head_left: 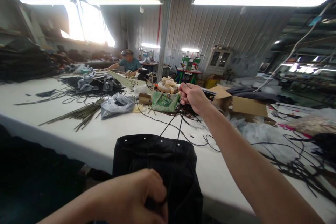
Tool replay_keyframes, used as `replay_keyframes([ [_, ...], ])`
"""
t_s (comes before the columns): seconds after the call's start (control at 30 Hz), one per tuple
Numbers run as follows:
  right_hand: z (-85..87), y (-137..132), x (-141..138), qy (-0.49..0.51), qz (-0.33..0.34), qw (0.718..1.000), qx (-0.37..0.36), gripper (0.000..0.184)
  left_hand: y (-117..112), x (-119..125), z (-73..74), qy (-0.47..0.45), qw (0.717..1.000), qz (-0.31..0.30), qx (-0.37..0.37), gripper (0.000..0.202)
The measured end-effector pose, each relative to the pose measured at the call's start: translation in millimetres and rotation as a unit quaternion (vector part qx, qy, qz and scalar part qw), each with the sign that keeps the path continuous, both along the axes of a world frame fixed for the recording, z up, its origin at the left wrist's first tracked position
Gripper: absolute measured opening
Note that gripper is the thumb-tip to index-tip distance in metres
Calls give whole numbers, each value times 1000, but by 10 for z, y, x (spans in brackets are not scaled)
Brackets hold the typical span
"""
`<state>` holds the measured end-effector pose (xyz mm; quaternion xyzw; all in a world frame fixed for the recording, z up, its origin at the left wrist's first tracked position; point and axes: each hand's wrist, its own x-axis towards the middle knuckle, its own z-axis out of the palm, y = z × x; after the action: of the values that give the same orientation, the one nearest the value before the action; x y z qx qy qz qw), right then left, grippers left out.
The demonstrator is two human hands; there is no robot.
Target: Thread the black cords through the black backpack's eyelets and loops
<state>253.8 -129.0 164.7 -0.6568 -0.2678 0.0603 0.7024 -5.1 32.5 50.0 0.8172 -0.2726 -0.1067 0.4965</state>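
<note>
Two strands of black cord [180,127] are stretched upward from the eyelet-lined rim of a black bag [181,178], which is seen at six o'clock in the head camera's view, at the near edge of a white table [105,136]. The two hands are held apart: the cord is pinched between the closed fingers of the right hand [193,96], raised just toward three o'clock from the centre, while the left hand [147,196] is curled at the bag's front near half past six; whether fabric is gripped by it cannot be told. Behind the right hand, a green packet [165,102] is topped by a coil of beige tape [168,86]. At nine o'clock, a clear plastic bag [118,105] is flanked by a spread bundle of thin brown lengths [81,113]. An opened cardboard box [249,106] is set at three o'clock, and tangled black cords [296,164] are strewn at four. At ten o'clock, a co-worker [130,63] is seen beyond the table.
</note>
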Motion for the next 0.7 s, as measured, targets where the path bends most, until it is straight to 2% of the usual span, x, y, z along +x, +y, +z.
replay_keyframes([
  [0.03,-16,16,-10,4,4,1000,-2,40,5,52,214,-28,999,35,18,12],
  [0.07,-16,27,-16,6,6,1000,-1,41,21,116,373,-88,990,104,48,13],
  [0.1,7,31,-19,6,4,1000,3,41,50,186,472,-161,968,169,88,15],
  [0.17,134,3,-18,-1,-7,1000,21,40,130,305,522,-253,921,266,127,24],
  [0.23,366,-84,-17,-25,-24,998,53,37,207,361,470,-283,897,320,114,35],
  [0.37,945,-385,-77,-135,-31,981,134,33,281,341,436,-292,878,373,67,36],
  [0.47,1224,-570,-221,-210,-25,967,145,32,336,379,519,-298,866,398,48,35],
  [0.57,1275,-632,-445,-249,-33,959,130,31,429,481,556,-313,854,412,52,34],
  [0.63,1227,-626,-610,-251,-46,959,124,31,479,540,517,-320,848,419,57,34],
  [0.7,1163,-604,-774,-243,-47,962,117,31,488,568,437,-302,857,415,52,36],
])
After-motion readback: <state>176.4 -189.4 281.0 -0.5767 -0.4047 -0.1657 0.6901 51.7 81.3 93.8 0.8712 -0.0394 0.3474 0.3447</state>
